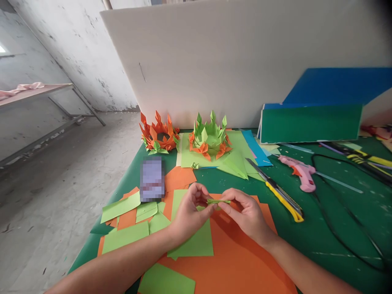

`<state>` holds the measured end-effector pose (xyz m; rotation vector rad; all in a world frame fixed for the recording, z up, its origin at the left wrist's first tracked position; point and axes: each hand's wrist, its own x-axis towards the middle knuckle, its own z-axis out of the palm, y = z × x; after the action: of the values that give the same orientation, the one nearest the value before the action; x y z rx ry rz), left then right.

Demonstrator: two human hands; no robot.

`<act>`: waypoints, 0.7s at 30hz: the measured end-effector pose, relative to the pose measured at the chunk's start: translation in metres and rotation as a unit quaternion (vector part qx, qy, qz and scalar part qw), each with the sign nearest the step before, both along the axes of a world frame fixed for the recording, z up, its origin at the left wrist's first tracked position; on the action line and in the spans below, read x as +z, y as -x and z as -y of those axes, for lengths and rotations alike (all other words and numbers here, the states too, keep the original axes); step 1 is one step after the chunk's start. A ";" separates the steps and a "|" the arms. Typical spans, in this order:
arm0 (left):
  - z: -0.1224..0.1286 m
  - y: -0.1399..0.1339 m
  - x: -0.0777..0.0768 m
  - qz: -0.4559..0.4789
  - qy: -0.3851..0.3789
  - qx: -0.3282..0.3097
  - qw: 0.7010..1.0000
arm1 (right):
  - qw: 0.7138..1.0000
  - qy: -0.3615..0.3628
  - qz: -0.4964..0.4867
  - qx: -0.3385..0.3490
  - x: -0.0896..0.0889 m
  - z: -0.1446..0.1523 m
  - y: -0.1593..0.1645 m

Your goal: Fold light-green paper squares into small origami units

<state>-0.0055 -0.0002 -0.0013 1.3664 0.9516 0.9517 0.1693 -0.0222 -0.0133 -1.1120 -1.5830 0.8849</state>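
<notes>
On the green table (306,245), an orange crown (165,143) and green crown (211,141) look assembled, while left hand (192,209) and right hand (247,210) pinch a paper strip (218,201), apparently unfinished.

There are two hands (190,208), two paper crowns (210,141) and one glue gun (301,173).

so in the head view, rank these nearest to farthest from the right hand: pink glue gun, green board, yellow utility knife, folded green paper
From the right hand:
1. folded green paper: pinched in its fingertips
2. yellow utility knife: just beyond, to the right
3. pink glue gun: right of the knife
4. green board: far back on the right
</notes>
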 end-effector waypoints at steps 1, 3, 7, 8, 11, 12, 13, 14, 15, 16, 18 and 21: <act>0.000 0.000 -0.001 0.002 -0.003 0.001 1.000 | 0.999 -0.031 0.003 -0.011 0.000 0.000 0.000; -0.001 0.000 -0.002 0.012 0.010 0.003 1.000 | 0.995 -0.090 0.018 -0.032 0.001 0.001 -0.001; -0.003 -0.002 -0.006 0.022 0.092 -0.029 0.995 | 0.978 -0.179 0.078 -0.068 0.002 0.004 -0.003; -0.003 -0.002 -0.005 0.026 0.110 -0.040 0.993 | 0.974 -0.197 0.090 -0.069 0.003 0.005 -0.003; -0.004 -0.002 -0.002 0.052 0.134 -0.049 0.988 | 0.959 -0.242 0.131 -0.064 0.003 0.005 -0.004; -0.004 -0.002 -0.001 0.061 0.137 -0.048 0.987 | 0.954 -0.254 0.147 -0.065 0.003 0.005 -0.004; -0.004 -0.002 0.001 0.071 0.143 -0.048 0.986 | 0.948 -0.264 0.163 -0.068 0.002 0.004 -0.004; -0.004 -0.001 0.002 0.082 0.155 -0.049 0.983 | 0.943 -0.272 0.178 -0.073 0.001 0.004 -0.004; -0.004 0.000 0.002 0.095 0.169 -0.052 0.980 | 0.938 -0.276 0.192 -0.078 0.000 0.003 -0.005; -0.004 0.001 0.003 0.109 0.185 -0.055 0.975 | 0.935 -0.277 0.206 -0.082 -0.001 0.002 -0.005; -0.004 0.002 0.002 0.135 0.211 -0.050 0.967 | 0.931 -0.276 0.227 -0.078 -0.003 0.000 -0.006; -0.004 0.002 0.002 0.142 0.220 -0.029 0.965 | 0.927 -0.281 0.244 -0.048 -0.004 0.000 -0.006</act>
<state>-0.0072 0.0040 0.0011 0.8522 0.8366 0.8042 0.1755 -0.0217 -0.0173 -1.0126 -1.9932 0.0471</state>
